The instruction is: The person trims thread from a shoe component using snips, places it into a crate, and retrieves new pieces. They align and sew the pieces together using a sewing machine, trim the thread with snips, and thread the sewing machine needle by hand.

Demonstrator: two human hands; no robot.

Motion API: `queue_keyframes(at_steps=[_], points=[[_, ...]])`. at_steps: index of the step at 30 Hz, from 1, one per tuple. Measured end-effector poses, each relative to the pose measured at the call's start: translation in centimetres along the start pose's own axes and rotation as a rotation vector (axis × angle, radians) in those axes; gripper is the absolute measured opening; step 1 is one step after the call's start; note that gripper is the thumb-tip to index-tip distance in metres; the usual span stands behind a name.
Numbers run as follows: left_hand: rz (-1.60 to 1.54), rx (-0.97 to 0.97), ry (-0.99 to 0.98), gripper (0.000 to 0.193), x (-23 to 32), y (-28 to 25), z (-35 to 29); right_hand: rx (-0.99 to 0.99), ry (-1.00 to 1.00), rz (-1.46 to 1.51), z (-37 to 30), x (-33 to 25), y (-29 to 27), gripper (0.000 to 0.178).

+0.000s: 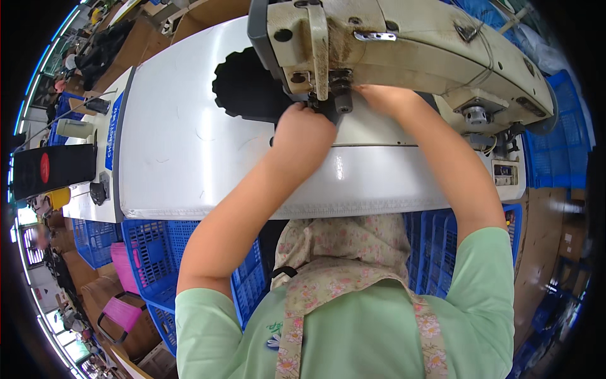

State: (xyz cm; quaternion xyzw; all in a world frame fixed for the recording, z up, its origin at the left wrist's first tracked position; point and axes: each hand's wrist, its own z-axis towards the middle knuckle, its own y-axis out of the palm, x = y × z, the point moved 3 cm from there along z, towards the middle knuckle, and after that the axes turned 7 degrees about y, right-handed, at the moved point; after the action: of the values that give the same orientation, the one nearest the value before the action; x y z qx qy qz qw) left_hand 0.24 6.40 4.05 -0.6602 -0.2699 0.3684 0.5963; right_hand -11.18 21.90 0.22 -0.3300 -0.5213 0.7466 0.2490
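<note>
Just short of the stitching point, my left hand (304, 140) is bent with its fingers curled in at the edge of a flat black scalloped piece (247, 85); the fingertips run into shadow under the machine, so I cannot tell whether they pinch it or only press on it. My right hand (377, 98) reaches in from the other side, partly behind the sewing machine head (293, 35), and I cannot tell whether it grips anything.

The black piece lies beyond my left hand and to its left, flat on the table, its scalloped end pointing away to the left. Its long axis appears to slant from that end down toward the needle area, where the head covers the rest. My left hand is clearly the nearer one to the part that shows.

Counting outward: two hands, one black piece, one sewing machine, with one pale lever (320, 50) down the front of its head. Under them is one white tabletop (173, 142), with one ruler strip (360, 207) along its near edge. I wear one floral apron (344, 252). Blue plastic crates (153, 252) stand on both sides of me, too overlapped to count.
</note>
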Motion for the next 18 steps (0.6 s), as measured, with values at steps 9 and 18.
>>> queue_keyframes(at_steps=[9,18], points=[[0.078,0.257,-0.038,0.007,0.7,1.2,-1.0,-0.238,0.217,-0.124,2.4,-1.6,-2.4,0.045],[0.173,0.124,0.043,0.017,-1.8,1.8,-2.2,-0.041,-0.14,-0.79,-4.5,-5.4,1.1,0.059]])
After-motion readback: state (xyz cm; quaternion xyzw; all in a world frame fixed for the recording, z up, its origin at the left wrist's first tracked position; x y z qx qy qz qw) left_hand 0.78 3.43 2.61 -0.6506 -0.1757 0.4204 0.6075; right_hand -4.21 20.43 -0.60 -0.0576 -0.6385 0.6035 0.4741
